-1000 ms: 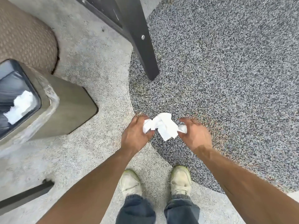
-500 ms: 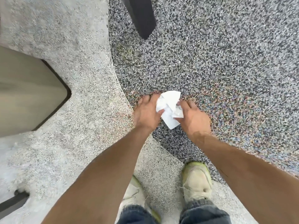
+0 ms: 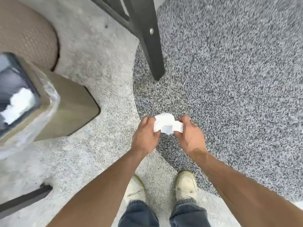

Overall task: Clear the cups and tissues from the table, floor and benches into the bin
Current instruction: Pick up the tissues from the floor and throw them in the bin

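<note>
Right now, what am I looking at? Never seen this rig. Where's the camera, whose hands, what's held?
There is no robot. A person wears one wide-angle camera on the head, looking down, so the arms come in from the bottom edge. The left hand and right hand together grip a crumpled white tissue above the pebbled floor. Below are the person's shoes and jeans. At left stands the bin, with white paper already inside. The dark post at the top looks like a furniture leg.

No legible text (nothing readable)
</note>
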Demonstrator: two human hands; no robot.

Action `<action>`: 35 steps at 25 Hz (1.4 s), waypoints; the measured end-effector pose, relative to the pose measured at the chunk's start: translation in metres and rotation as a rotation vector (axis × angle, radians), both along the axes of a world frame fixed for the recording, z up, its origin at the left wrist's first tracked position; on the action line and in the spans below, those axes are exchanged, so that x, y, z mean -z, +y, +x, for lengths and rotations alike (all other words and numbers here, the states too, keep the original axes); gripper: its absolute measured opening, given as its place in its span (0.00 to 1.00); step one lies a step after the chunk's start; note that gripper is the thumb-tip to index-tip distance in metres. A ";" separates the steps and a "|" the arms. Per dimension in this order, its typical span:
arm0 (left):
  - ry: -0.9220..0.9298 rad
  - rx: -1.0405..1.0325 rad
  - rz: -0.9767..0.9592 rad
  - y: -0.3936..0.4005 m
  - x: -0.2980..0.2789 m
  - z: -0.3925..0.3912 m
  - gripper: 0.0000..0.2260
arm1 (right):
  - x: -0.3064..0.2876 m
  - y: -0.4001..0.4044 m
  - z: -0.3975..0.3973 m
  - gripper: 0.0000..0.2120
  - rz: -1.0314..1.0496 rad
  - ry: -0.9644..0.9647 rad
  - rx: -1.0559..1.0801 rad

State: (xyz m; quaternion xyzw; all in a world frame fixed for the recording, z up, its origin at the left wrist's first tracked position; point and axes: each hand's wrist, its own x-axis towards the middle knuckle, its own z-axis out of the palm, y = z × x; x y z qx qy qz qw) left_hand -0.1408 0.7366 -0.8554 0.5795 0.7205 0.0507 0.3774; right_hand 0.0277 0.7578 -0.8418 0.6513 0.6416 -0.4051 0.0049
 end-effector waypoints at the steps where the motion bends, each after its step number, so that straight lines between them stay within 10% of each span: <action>1: -0.005 -0.019 0.003 0.000 -0.033 -0.006 0.15 | -0.031 0.006 -0.008 0.16 -0.006 0.025 -0.019; 5: -0.086 -0.230 0.032 0.000 -0.176 -0.038 0.13 | -0.162 0.024 -0.051 0.13 -0.010 0.146 -0.167; 13: -1.117 -1.168 -0.004 0.000 -0.360 -0.137 0.21 | -0.333 0.064 -0.178 0.21 -0.323 0.367 -0.440; 23: -0.880 -1.361 0.052 -0.074 -0.316 -0.306 0.13 | -0.308 0.010 -0.359 0.20 -0.284 0.324 -0.492; 35: -0.075 -1.057 -0.037 -0.037 -0.202 -0.396 0.09 | -0.202 0.040 -0.453 0.13 0.123 -0.112 -0.498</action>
